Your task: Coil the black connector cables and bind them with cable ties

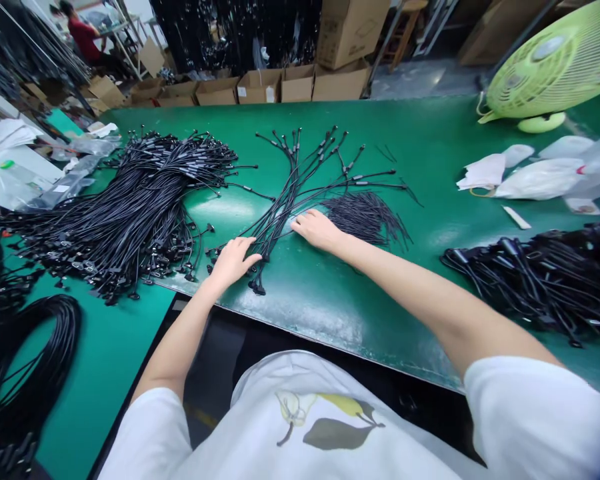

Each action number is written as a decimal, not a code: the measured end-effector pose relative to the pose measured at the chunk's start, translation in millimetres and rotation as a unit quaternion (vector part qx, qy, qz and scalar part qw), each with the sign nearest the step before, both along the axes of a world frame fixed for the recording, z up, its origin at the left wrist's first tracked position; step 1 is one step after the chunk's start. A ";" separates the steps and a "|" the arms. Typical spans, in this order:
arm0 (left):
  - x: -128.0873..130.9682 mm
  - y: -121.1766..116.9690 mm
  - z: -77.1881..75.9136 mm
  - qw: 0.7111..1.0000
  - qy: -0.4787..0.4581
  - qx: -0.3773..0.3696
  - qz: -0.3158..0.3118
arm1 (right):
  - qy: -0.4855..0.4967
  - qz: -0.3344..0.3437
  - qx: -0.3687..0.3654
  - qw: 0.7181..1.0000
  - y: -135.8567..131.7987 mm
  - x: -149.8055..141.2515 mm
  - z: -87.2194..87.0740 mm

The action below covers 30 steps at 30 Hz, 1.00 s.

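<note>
A loose bundle of black cables [291,183] with small connectors at both ends lies spread on the green table. My left hand [233,261] rests by the lower ends of these cables, its fingers stretched out and the thumb apart, touching the nearest ones. On the bundle's right side is my right hand [316,229], fingers curled together with the tips down against the cables; what they pinch, if anything, is hidden. Just beyond that hand lies a pile of short thin black ties [363,215]. A large heap of similar cables [145,193] lies to the left.
Coiled black cables [55,333] lie at the lower left, and bundled thicker cords [540,280] at the right. A green fan [545,67] and white plastic bags [545,173] occupy the far right. Cardboard boxes [260,87] line the table's back edge. A person [85,37] sits far off.
</note>
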<state>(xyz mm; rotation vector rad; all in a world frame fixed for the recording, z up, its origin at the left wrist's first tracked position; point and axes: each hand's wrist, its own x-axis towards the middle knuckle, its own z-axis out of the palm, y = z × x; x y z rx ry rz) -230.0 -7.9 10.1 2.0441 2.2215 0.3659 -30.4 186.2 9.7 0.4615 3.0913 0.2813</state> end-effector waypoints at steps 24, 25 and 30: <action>-53.3 10.5 77.1 0.865 -0.449 0.202 0.102 | 0.142 -0.265 0.164 0.939 85.0 140.2 181.3; -54.2 7.0 77.9 0.810 -0.544 0.192 0.106 | 0.110 -0.280 0.157 0.941 79.6 150.6 172.7; -5.7 5.0 80.2 0.617 -0.769 0.133 0.101 | -0.034 -0.335 0.070 0.939 -8.0 170.4 119.3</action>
